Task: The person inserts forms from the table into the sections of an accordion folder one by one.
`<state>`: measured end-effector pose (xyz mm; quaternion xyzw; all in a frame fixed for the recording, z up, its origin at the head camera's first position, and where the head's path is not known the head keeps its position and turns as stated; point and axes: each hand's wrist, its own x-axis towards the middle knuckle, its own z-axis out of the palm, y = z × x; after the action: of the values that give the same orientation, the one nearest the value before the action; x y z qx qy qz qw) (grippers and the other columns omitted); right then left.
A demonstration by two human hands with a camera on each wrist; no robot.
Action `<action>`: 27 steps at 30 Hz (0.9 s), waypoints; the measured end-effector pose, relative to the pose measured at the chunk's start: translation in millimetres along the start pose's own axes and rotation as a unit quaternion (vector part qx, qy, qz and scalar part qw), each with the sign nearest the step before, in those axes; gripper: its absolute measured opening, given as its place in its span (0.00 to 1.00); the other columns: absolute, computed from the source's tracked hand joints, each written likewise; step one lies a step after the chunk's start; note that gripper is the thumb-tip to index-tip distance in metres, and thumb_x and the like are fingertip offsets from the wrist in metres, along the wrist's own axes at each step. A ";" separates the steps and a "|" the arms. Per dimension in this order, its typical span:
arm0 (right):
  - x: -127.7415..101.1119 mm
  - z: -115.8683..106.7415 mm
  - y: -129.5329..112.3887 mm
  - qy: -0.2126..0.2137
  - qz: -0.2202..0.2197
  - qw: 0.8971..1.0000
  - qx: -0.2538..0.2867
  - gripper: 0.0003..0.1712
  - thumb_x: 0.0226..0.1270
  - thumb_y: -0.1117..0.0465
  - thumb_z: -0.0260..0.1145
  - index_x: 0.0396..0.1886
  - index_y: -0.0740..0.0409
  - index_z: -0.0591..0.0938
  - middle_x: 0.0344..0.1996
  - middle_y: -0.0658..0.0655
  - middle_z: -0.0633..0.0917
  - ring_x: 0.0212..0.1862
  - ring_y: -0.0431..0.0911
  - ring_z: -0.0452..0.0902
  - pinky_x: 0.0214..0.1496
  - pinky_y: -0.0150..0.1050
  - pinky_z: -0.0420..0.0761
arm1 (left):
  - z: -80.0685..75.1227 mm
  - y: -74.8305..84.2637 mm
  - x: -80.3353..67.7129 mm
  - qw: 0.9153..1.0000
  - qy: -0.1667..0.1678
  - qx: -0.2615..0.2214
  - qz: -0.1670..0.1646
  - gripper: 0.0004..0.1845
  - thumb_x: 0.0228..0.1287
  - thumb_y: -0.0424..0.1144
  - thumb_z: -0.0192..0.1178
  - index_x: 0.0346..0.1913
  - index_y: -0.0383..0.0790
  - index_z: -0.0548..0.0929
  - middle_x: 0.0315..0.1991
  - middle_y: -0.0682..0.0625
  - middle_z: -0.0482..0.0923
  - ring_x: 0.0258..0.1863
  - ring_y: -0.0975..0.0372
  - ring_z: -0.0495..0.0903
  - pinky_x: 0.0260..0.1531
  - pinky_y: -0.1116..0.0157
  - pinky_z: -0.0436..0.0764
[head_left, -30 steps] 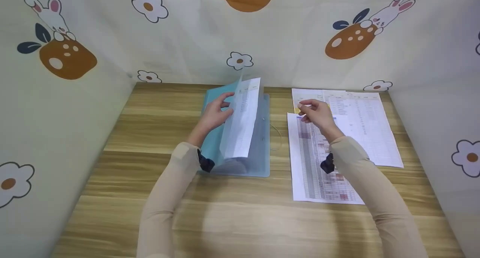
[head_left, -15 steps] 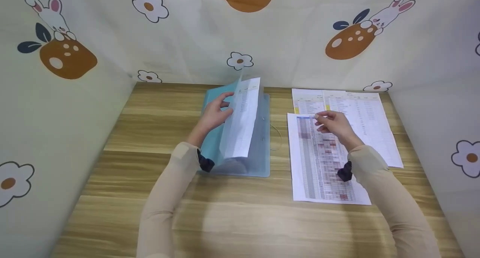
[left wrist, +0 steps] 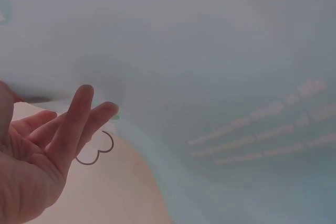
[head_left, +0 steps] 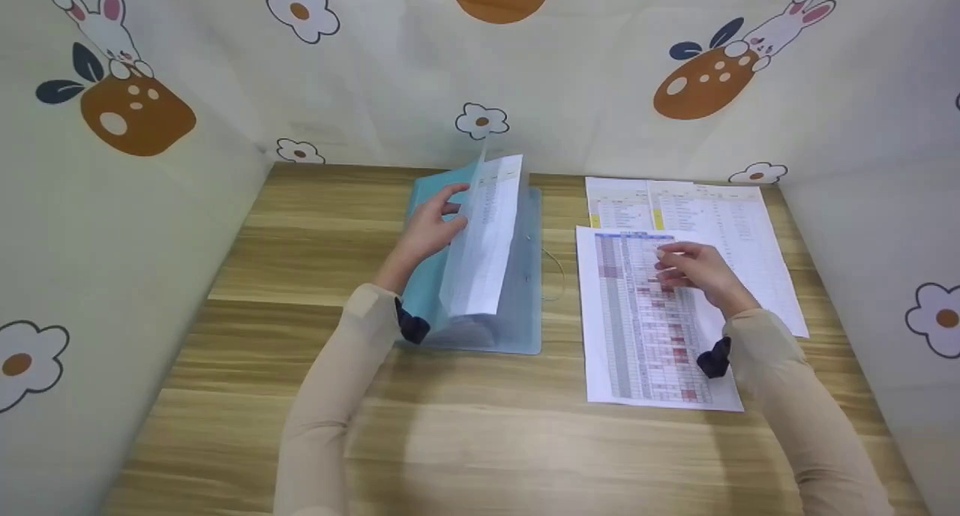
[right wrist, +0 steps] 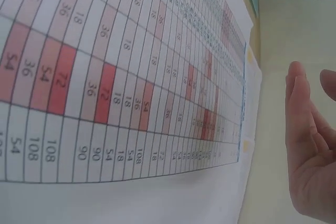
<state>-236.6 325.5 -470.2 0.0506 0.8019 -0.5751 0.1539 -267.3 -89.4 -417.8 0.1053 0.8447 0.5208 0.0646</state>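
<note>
A blue folder (head_left: 523, 315) lies open on the wooden table (head_left: 300, 238). My left hand (head_left: 429, 229) props up a translucent leaf with a printed sheet (head_left: 484, 235) inside it; the straight fingers (left wrist: 71, 124) rest against the plastic leaf (left wrist: 210, 72). My right hand (head_left: 694, 270) hovers over a printed table sheet with red-shaded cells (head_left: 637, 328), fingers loosely bent and holding nothing. In the right wrist view the red-celled sheet (right wrist: 131, 82) lies flat, and the right hand (right wrist: 310, 166) is just above it at the right.
Two more printed sheets (head_left: 720, 216) lie overlapped behind the red-celled one, at the back right. A thin elastic loop (head_left: 556, 274) sticks out of the folder's right edge. Patterned cloth walls (head_left: 112, 201) close in the table on three sides.
My right hand has drawn back from the top of the far sheets toward me and rightward, over the red-celled sheet. The left hand and the raised leaf have stayed still.
</note>
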 end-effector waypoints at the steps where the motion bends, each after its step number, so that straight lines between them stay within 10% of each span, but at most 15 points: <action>1: -1.1 -2.5 2.3 -0.001 0.003 1.000 0.001 0.30 0.61 0.53 0.58 0.54 0.73 0.66 0.42 0.70 0.75 0.35 0.49 0.79 0.43 0.43 0.74 | 0.0 0.0 0.0 1.000 -0.002 -0.001 -0.002 0.27 0.57 0.33 0.48 0.62 0.47 0.64 0.55 0.45 0.68 0.49 0.59 0.71 0.35 0.61 0.76; 18: -15.2 -48.2 43.6 0.043 0.071 0.995 0.053 0.33 0.57 0.55 0.63 0.56 0.69 0.65 0.37 0.55 0.80 0.36 0.43 0.79 0.39 0.34 0.76 | -0.1 -0.5 -1.5 1.000 -0.007 -0.006 -0.015 0.26 0.59 0.35 0.50 0.62 0.49 0.63 0.57 0.47 0.65 0.51 0.58 0.70 0.38 0.61 0.75; 27: -19.9 -61.9 58.8 0.054 0.106 0.993 -0.017 0.39 0.50 0.52 0.67 0.58 0.67 0.63 0.32 0.51 0.81 0.34 0.42 0.79 0.39 0.36 0.76 | 0.1 -0.8 -0.2 1.000 0.002 -0.007 -0.003 0.27 0.56 0.31 0.48 0.62 0.46 0.64 0.56 0.45 0.67 0.51 0.59 0.70 0.35 0.60 0.76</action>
<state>-214.2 405.1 -499.4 0.1638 0.8089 -0.5380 0.1717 -267.1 -89.7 -418.5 0.1014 0.8414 0.5268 0.0648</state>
